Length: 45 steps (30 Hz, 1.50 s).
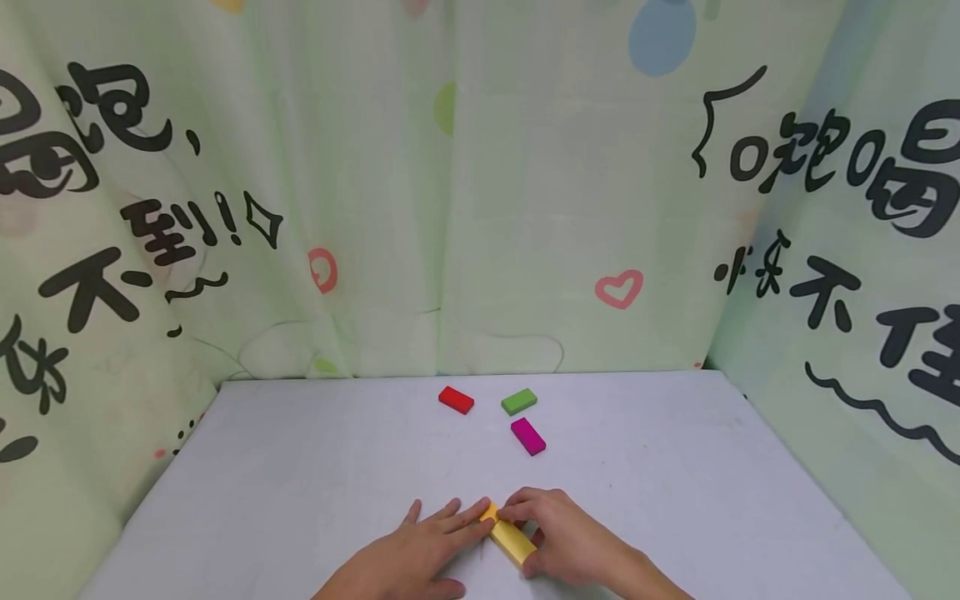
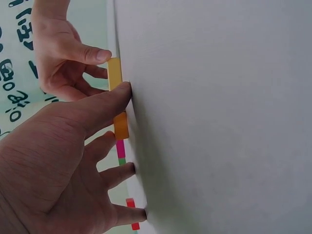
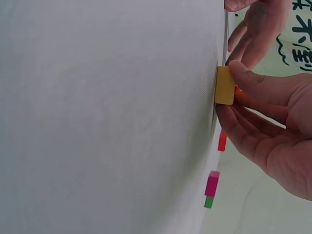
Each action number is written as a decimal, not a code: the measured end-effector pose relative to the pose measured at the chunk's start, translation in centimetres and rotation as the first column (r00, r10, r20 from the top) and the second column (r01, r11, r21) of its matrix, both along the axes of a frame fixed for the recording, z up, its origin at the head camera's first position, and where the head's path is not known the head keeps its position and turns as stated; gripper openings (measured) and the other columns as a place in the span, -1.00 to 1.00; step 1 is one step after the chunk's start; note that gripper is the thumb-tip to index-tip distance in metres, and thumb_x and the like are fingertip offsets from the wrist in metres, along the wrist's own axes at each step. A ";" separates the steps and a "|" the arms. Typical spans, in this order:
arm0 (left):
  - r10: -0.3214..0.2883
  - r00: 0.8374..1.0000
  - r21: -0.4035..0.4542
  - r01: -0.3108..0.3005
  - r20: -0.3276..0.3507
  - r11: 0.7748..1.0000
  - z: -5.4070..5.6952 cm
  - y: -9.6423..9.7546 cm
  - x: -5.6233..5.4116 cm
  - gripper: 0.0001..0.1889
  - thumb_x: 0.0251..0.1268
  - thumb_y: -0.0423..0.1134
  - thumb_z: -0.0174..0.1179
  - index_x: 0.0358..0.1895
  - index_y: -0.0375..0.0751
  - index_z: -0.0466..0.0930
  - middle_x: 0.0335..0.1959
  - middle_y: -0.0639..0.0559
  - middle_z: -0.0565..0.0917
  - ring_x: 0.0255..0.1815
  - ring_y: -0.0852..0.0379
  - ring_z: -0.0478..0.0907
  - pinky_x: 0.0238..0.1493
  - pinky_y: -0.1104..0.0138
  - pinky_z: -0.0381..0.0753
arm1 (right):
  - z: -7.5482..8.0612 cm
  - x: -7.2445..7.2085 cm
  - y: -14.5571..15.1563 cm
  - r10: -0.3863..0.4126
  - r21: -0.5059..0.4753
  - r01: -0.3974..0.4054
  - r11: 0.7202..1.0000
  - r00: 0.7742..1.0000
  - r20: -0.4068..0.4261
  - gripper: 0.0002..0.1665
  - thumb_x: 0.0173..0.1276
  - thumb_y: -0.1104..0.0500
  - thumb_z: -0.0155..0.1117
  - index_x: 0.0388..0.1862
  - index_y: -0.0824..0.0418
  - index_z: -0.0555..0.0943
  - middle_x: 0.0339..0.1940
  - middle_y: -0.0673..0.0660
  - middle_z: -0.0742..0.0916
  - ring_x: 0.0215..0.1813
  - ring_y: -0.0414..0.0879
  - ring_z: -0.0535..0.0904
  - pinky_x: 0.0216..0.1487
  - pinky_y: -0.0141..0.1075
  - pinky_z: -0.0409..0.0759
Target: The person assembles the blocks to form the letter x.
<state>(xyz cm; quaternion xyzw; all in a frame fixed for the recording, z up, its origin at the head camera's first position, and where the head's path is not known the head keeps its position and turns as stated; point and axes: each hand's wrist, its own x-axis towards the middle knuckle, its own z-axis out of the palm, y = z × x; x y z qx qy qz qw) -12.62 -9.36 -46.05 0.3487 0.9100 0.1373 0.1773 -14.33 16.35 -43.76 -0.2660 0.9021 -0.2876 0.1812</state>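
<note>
A yellow block (image 1: pixel 512 543) and an orange block (image 1: pixel 492 510) lie end to end on the white table near its front, slanting. My right hand (image 1: pixel 573 537) pinches the yellow block between thumb and fingers, as the right wrist view also shows on the block's end face (image 3: pixel 224 86). Spread and mostly straight, the fingers of my left hand (image 1: pixel 423 546) rest on the table, with the fingertips touching the orange block (image 2: pixel 121 126). In the left wrist view, the left thumb partly covers where the two blocks meet.
Farther back on the table (image 1: pixel 315 450) lie a red block (image 1: pixel 456 400), a green block (image 1: pixel 519 402) and a magenta block (image 1: pixel 528 437). A pale green printed curtain (image 1: pixel 525 208) hangs behind the table and along both sides.
</note>
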 end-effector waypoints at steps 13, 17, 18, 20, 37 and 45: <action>0.014 1.000 -0.018 -0.014 0.014 1.000 0.3 0.2 0.1 -0.20 0.39 0.08 0.35 0.64 0.28 0.20 0.70 0.37 0.09 0.68 -0.06 0.19 0.42 -0.43 0.27 | -0.1 -0.1 -0.1 -0.011 0.019 0.011 1.000 1.000 0.021 -0.30 0.06 0.22 0.70 0.25 0.15 0.71 0.11 -0.12 0.70 -0.04 -0.29 0.56 -0.13 -0.50 0.66; 0.008 1.000 -0.002 -0.008 -0.028 1.000 0.3 0.0 0.4 -0.19 0.40 0.05 0.35 0.65 0.27 0.18 0.70 0.35 0.09 0.67 -0.06 0.19 0.40 -0.42 0.30 | 0.0 -0.2 0.0 -0.006 0.003 0.006 1.000 1.000 0.031 -0.31 0.08 0.21 0.70 0.25 0.15 0.71 0.10 -0.13 0.70 -0.05 -0.30 0.57 -0.13 -0.50 0.67; 0.007 0.999 0.003 -0.007 -0.036 1.000 0.3 0.0 0.4 -0.19 0.40 0.04 0.35 0.65 0.27 0.18 0.70 0.35 0.09 0.67 -0.06 0.19 0.41 -0.41 0.30 | 0.0 -0.2 0.0 -0.007 0.000 0.007 1.000 0.999 0.034 -0.31 0.08 0.21 0.70 0.24 0.15 0.71 0.09 -0.13 0.71 -0.05 -0.30 0.57 -0.13 -0.50 0.67; 0.004 0.999 0.006 -0.004 -0.044 1.000 0.2 0.0 0.4 -0.19 0.40 0.03 0.35 0.64 0.27 0.19 0.70 0.35 0.10 0.67 -0.06 0.20 0.40 -0.41 0.31 | 0.0 -0.2 0.0 -0.009 -0.003 0.009 1.000 0.999 0.039 -0.31 0.07 0.21 0.70 0.24 0.15 0.71 0.09 -0.14 0.71 -0.07 -0.31 0.57 -0.13 -0.50 0.67; 0.024 1.000 -0.008 -0.024 -0.002 1.000 0.1 0.2 0.3 -0.19 0.40 0.05 0.35 0.64 0.30 0.18 0.69 0.40 0.07 0.69 -0.04 0.17 0.43 -0.41 0.27 | -0.1 -0.1 0.2 -0.005 -0.037 0.007 0.999 0.999 0.045 -0.31 0.04 0.22 0.72 0.22 0.15 0.71 0.09 -0.13 0.72 -0.11 -0.34 0.57 -0.14 -0.47 0.68; 0.024 1.000 -0.009 -0.024 0.010 1.000 0.2 0.2 0.1 -0.16 0.39 0.06 0.35 0.65 0.35 0.12 0.69 0.42 0.06 0.69 -0.04 0.15 0.43 -0.43 0.25 | -0.2 -0.4 0.3 0.008 -0.048 -0.006 0.999 0.999 0.048 -0.31 0.05 0.21 0.72 0.22 0.12 0.71 0.09 -0.13 0.72 -0.09 -0.33 0.58 -0.12 -0.46 0.69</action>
